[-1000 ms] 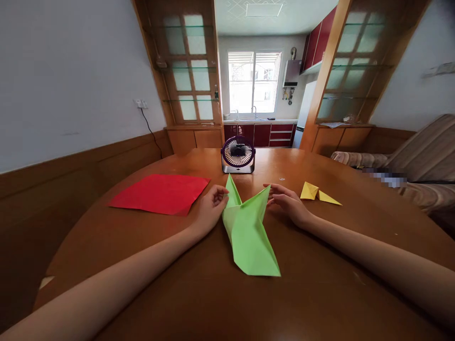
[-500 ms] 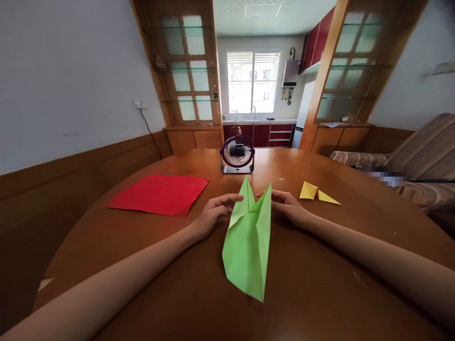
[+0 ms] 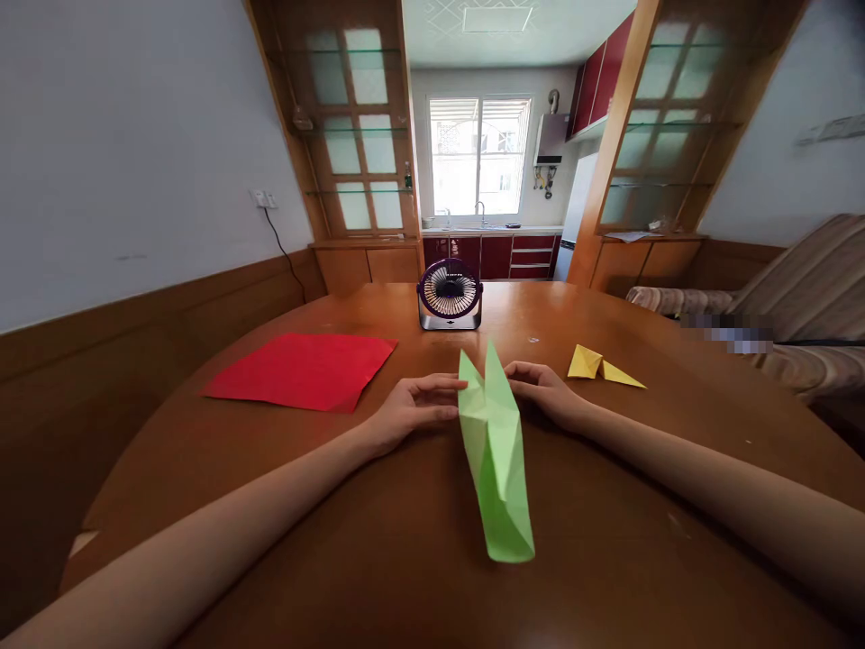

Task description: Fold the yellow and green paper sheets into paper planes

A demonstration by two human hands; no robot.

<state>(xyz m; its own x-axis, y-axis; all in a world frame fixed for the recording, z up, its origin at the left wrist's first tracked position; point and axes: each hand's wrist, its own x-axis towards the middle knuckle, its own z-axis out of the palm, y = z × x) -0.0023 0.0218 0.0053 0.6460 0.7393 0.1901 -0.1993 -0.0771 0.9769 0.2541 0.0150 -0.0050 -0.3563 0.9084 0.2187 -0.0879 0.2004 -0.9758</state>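
Note:
A light green sheet of folding paper (image 3: 496, 451) stands on its folds in front of me, with two pointed tips at its far end and a creased, bulging near end. My left hand (image 3: 409, 410) is at its left edge, index fingertip on the paper and thumb just below. On the opposite side, my right hand (image 3: 550, 394) has its fingers against the right edge near the tall tip; some fingertips are hidden behind the paper. Between them, the two hands hold the paper.
A red paper sheet (image 3: 304, 371) lies at the left on the brown table (image 3: 270, 559). To the right sits a small yellow folded paper piece (image 3: 601, 365). A purple desk fan (image 3: 450, 293) stands beyond the green paper. A striped sofa (image 3: 804, 297) is at the far right.
The green paper has narrowed and turned, its near end swinging to the right and its sides drawing together. Both hands stay at its edges, the left fingers a little straighter.

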